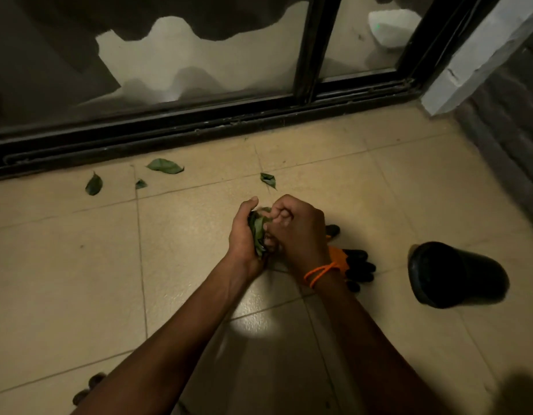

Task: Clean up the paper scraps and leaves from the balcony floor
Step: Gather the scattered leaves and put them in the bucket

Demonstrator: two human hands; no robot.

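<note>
Four loose leaves (164, 166) lie on the tiled floor (64, 265) along the far edge, near the black door track (139, 136). At the floor's middle, the left hand (244, 235) grips a bunch of leaves (257, 232); the right hand (298, 232) pinches into it with curled fingers. A gloves pair (355, 265) lies under the right wrist, and a black pot (456, 275) lies tipped toward the right edge, with bare tiles between.

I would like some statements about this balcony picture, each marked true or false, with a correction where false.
1. The left hand holds a bunch of green leaves. True.
2. All leaves are already off the floor. False: four loose leaves, such as one leaf, lie near the door track.
3. The black pot stands upright. False: it lies on its side.
4. The person wears the gloves. False: both hands are bare; the gloves lie on the floor.
5. The right hand has an orange band at its wrist. True.
</note>
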